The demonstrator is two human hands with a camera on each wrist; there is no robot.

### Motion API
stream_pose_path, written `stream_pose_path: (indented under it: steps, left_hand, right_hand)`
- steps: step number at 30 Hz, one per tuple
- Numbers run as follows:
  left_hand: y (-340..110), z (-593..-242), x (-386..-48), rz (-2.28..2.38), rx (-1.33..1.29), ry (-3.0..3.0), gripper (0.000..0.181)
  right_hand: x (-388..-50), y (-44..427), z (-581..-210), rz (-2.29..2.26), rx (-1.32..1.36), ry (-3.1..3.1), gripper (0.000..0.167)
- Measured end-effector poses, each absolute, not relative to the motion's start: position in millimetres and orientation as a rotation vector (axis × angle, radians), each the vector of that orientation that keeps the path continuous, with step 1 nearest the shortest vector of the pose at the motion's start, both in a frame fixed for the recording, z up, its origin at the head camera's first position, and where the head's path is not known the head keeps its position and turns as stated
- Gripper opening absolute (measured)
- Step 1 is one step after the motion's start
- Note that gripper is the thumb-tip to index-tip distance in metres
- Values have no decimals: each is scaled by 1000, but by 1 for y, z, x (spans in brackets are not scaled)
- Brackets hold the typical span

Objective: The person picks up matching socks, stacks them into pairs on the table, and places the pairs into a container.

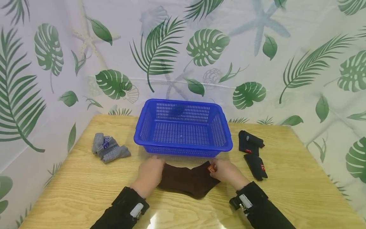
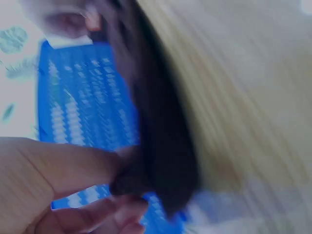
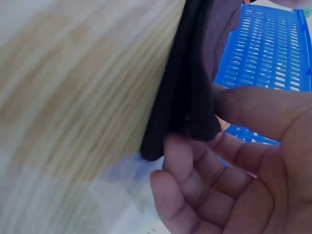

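A dark brown sock (image 1: 190, 181) is stretched sideways in front of the basket, low over the table. My left hand (image 1: 150, 173) pinches its left end between thumb and fingers; the left wrist view shows the sock (image 2: 163, 126) blurred. At the other end, my right hand (image 1: 227, 173) grips the cuff beside an orange label (image 1: 211, 169). In the right wrist view, two dark fabric edges of the sock (image 3: 202, 97) hang between the thumb and the curled fingers of the right hand (image 3: 234, 161).
A blue plastic basket (image 1: 183, 148) stands just behind the hands. Grey socks (image 1: 110, 149) with blue labels lie at the left of the wooden table (image 1: 94, 190). On the right lie black socks (image 1: 249, 144) and another dark folded sock (image 1: 255, 167) with a red label.
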State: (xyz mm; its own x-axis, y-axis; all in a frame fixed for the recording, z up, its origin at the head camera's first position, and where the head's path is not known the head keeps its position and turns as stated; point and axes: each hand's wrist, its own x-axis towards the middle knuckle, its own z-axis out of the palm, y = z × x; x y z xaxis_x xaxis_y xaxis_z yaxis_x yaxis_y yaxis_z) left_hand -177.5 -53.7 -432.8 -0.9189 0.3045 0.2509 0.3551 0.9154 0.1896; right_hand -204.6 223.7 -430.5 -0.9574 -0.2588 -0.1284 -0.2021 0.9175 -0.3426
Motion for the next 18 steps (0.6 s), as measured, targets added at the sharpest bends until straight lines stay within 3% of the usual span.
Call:
stream_pose_path:
  steps: [7, 14, 17, 18]
  left_hand:
    - [-73, -446, -189, -526, -379, -2980, 20]
    - [-78, -449, -194, -731, -298, -3039, 77]
    - [-77, -450, -196, -703, -318, -3074, 68]
    - [-77, -450, -197, -691, -319, -3093, 58]
  right_hand:
    - [-202, 231, -433, -536, -309, 2891, 24]
    - [-202, 233, -437, -486, -212, 2934, 32]
    - [-203, 231, -438, -468, -185, 2933, 34]
    - [-203, 230, -438, -461, -180, 2929, 34]
